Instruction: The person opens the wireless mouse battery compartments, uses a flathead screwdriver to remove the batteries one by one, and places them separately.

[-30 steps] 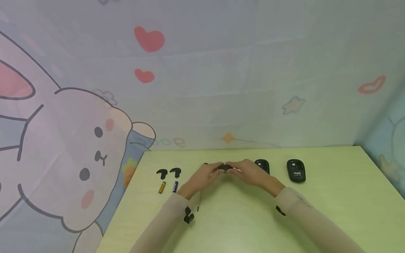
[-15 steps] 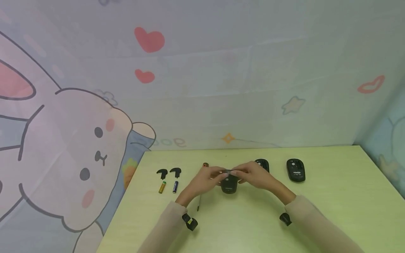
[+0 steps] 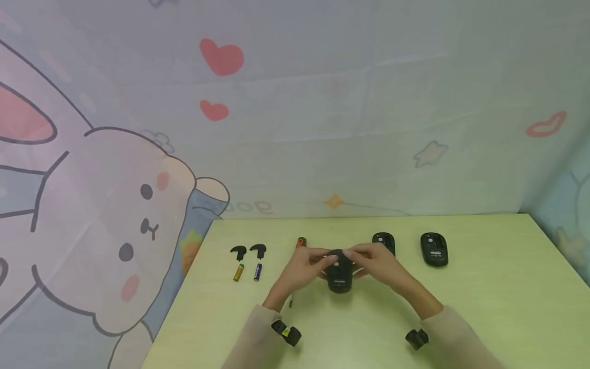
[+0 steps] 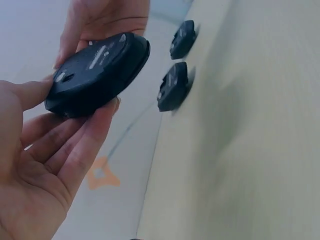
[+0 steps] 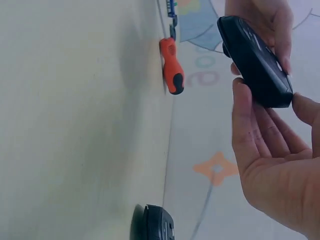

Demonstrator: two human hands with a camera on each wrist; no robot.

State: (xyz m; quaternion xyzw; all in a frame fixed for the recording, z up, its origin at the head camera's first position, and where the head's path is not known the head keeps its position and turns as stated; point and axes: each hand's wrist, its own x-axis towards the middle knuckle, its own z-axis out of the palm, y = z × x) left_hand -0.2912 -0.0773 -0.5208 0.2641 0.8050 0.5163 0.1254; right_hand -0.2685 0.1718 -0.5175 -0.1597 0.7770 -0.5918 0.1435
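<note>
A black computer mouse (image 3: 340, 277) is held up off the table between both hands, its underside with a pale label facing up. My left hand (image 3: 303, 269) grips its left side, thumb on the underside and fingers beneath, as the left wrist view shows with the mouse (image 4: 97, 75). On the other side my right hand (image 3: 379, 265) pinches the far right end, thumb above and fingers below. In the right wrist view the mouse (image 5: 257, 62) tilts above the fingers of the right hand (image 5: 272, 160).
Two more black mice (image 3: 383, 242) (image 3: 434, 249) lie underside up at the back right. At left sit two black curved covers (image 3: 238, 252) (image 3: 258, 250), a yellow battery (image 3: 238, 272) and a blue battery (image 3: 257, 272). An orange-handled screwdriver (image 5: 171, 65) lies beside the left hand.
Both hands have drawn the mouse nearer to the person and tipped it, so its underside now shows. The screwdriver's handle has come into view behind the left hand.
</note>
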